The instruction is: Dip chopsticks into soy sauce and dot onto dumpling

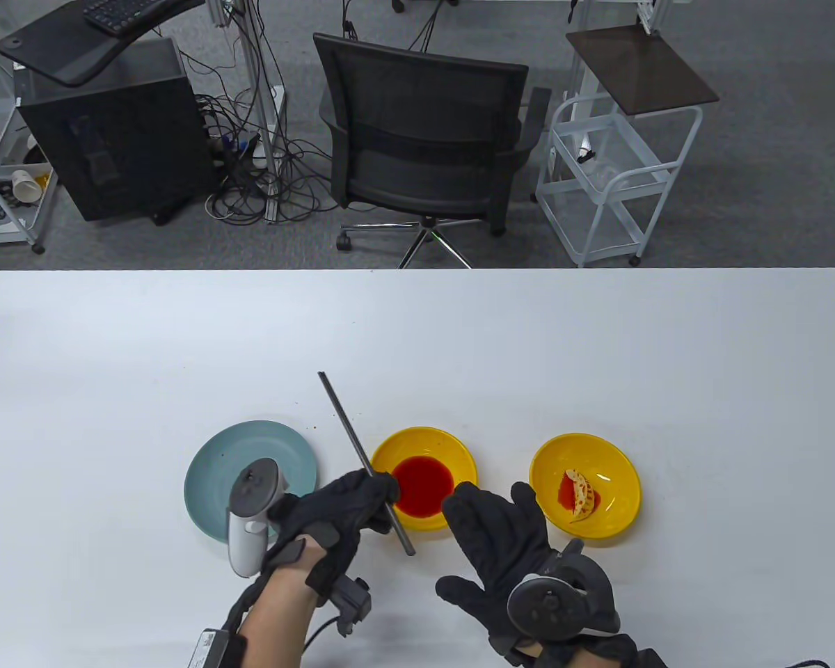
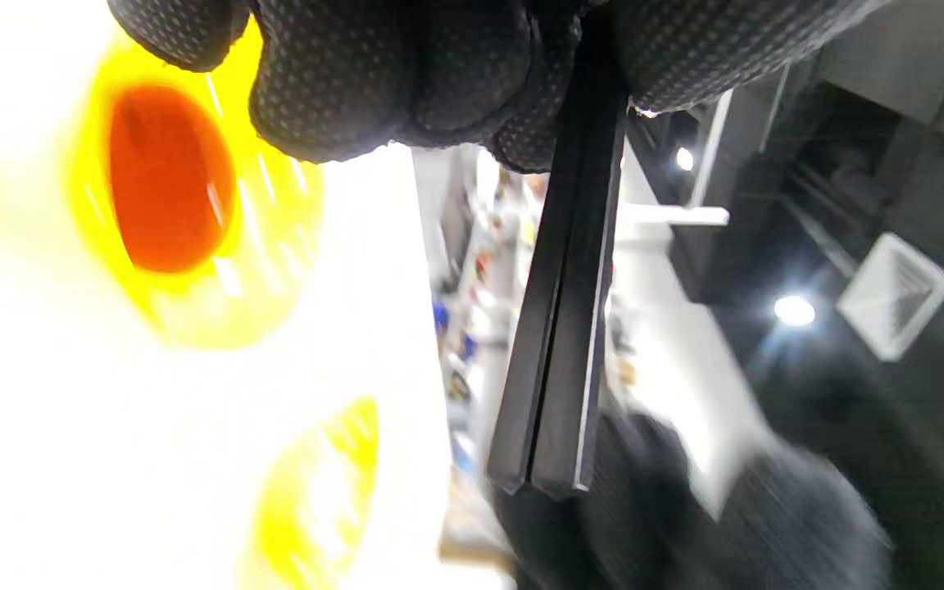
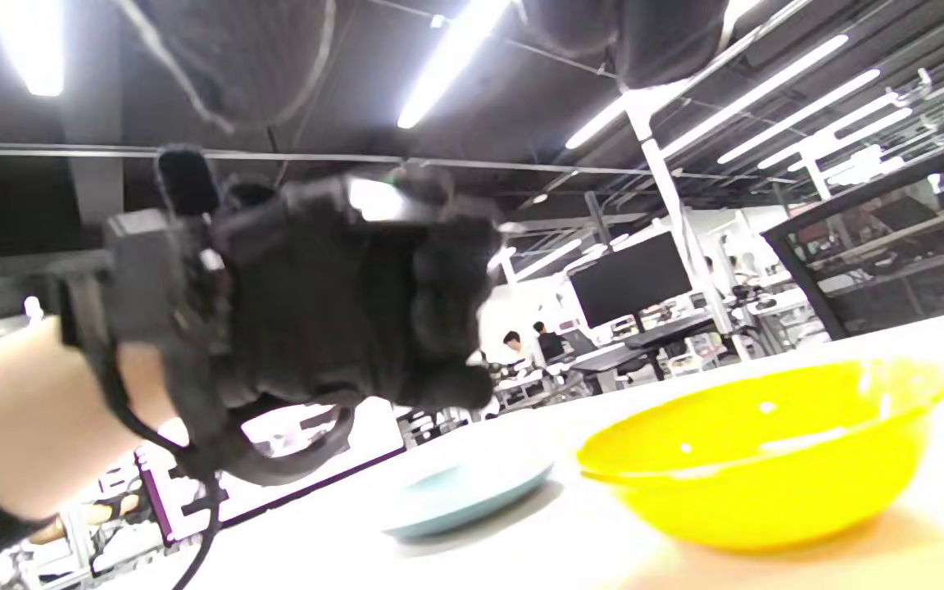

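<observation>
My left hand (image 1: 348, 504) grips a pair of dark chopsticks (image 1: 362, 456) near their middle; they slant from upper left to lower right, above the table beside the sauce bowl. In the left wrist view the chopsticks (image 2: 566, 311) lie side by side, closed together. A yellow bowl (image 1: 459, 452) holds red-brown soy sauce (image 1: 421, 485). A second yellow bowl (image 1: 602, 452) at the right holds a dumpling (image 1: 579, 495) with sauce on it. My right hand (image 1: 501, 550) is open, fingers spread, empty, just below the sauce bowl.
A pale blue plate (image 1: 250, 445) lies left of the sauce bowl, partly under my left hand's tracker. It also shows in the right wrist view (image 3: 464, 492) beside the sauce bowl (image 3: 767, 459). An office chair (image 1: 424, 139) stands beyond the table's far edge.
</observation>
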Motion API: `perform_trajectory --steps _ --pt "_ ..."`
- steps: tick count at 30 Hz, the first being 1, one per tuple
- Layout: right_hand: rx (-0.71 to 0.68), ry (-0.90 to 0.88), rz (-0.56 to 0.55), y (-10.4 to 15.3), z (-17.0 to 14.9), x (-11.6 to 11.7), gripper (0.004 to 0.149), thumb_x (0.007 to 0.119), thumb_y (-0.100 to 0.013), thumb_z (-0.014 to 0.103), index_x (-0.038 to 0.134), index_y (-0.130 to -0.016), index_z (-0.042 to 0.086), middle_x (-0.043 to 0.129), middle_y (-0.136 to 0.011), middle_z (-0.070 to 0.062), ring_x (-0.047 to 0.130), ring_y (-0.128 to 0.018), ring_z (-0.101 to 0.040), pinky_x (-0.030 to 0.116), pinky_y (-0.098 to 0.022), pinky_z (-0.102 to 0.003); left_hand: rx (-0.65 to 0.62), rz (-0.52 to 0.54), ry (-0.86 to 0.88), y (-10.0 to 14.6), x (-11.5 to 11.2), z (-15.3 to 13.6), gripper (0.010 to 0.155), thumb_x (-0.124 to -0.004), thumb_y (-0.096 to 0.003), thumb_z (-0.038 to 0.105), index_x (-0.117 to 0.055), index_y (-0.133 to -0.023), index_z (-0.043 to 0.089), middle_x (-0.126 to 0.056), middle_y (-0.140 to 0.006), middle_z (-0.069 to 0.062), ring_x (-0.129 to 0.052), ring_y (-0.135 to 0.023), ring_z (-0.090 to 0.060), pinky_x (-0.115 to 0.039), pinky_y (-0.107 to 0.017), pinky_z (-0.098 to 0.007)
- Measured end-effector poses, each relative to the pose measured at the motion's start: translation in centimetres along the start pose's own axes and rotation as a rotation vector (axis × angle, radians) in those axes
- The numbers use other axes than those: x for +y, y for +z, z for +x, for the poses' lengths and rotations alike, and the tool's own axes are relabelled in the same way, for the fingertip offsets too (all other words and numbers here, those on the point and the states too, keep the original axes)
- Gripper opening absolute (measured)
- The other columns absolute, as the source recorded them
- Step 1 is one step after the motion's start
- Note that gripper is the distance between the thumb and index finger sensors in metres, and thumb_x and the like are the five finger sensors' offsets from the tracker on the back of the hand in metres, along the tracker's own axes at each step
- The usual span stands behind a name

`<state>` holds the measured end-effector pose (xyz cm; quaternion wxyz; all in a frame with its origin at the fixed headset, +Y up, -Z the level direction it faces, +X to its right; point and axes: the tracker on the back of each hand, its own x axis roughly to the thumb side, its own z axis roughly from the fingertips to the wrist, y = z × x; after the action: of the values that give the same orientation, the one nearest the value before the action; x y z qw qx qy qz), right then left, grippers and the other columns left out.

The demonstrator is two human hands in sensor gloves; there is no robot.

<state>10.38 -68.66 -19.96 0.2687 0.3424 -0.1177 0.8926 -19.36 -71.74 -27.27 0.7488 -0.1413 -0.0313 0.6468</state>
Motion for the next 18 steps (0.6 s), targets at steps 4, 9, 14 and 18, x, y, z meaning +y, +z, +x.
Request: perform_trajectory --steps 4,9,14,18 --pt "0.029 -0.01 0.018 0.1 -0.6 -0.1 0.086 0.067 -0.044 0.056 0.019 -0.106 0.02 0.031 -0.112 -0.02 0.054 -0.095 -0.049 0.026 -0.066 -0.082 0.211 0.287 -0.455 1.0 3.7 0.0 0.055 -0.073 -0.0496 0.049 -0.082 -0.085 0.007 -0.086 -0.074 -0.011 -0.091 -0.059 -0.033 -0.061 -0.063 -0.068" --pt "0.063 -0.024 0.039 0.0 -1.2 0.0 0.086 0.067 -0.044 0.056 0.02 -0.106 0.02 0.031 -0.112 -0.02 0.054 -0.094 -0.049 0.025 -0.066 -0.083 0.441 0.414 -0.958 0.0 3.9 -0.9 0.055 -0.072 -0.0493 0.049 -0.082 -0.084 0.007 -0.086 -0.074 -0.011 -0.09 -0.059 -0.034 -0.058 -0.064 -0.069" --pt "0.073 -0.022 0.059 0.0 -1.4 0.1 0.086 0.067 -0.044 0.056 0.021 -0.106 0.02 0.031 -0.112 -0.02 0.054 -0.094 -0.049 0.025 -0.066 -0.083 0.594 0.384 -1.141 -1.5 2.8 -2.6 0.055 -0.072 -0.0497 0.048 -0.081 -0.086 0.007 -0.085 -0.075 -0.011 -0.089 -0.061 -0.034 -0.056 -0.065 -0.07" --pt "0.081 -0.034 0.059 0.0 -1.5 0.0 0.085 0.067 -0.044 0.056 0.022 -0.106 0.02 0.031 -0.112 -0.021 0.054 -0.094 -0.049 0.024 -0.066 -0.083 0.643 0.372 -1.22 -2.1 2.5 -3.3 0.055 -0.071 -0.0498 0.048 -0.081 -0.086 0.008 -0.085 -0.076 -0.01 -0.089 -0.061 -0.034 -0.056 -0.065 -0.07"
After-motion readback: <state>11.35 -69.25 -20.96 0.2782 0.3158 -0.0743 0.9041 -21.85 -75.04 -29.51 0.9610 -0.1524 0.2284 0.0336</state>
